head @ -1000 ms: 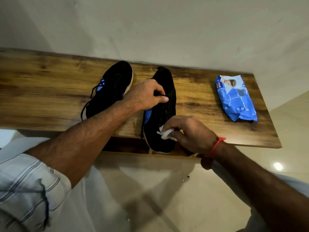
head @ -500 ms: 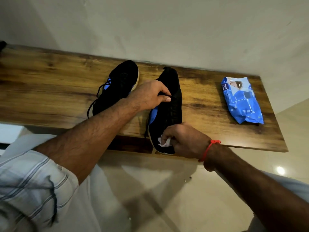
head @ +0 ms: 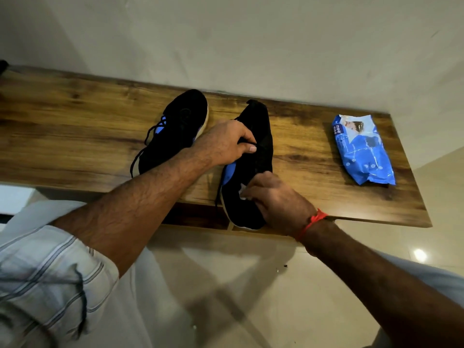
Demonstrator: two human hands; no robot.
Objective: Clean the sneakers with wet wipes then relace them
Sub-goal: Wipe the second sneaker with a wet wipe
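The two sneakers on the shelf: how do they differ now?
The left sneaker lies untouched and laced; the right sneaker is gripped by the left hand while the right hand rubs a wipe on it. Its heel overhangs the shelf edge. Both are black with blue inside.

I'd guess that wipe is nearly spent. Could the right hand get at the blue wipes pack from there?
Probably yes. The pack lies alone on the shelf, right of the right hand, with bare wood between. That hand holds a wipe against the shoe, though.
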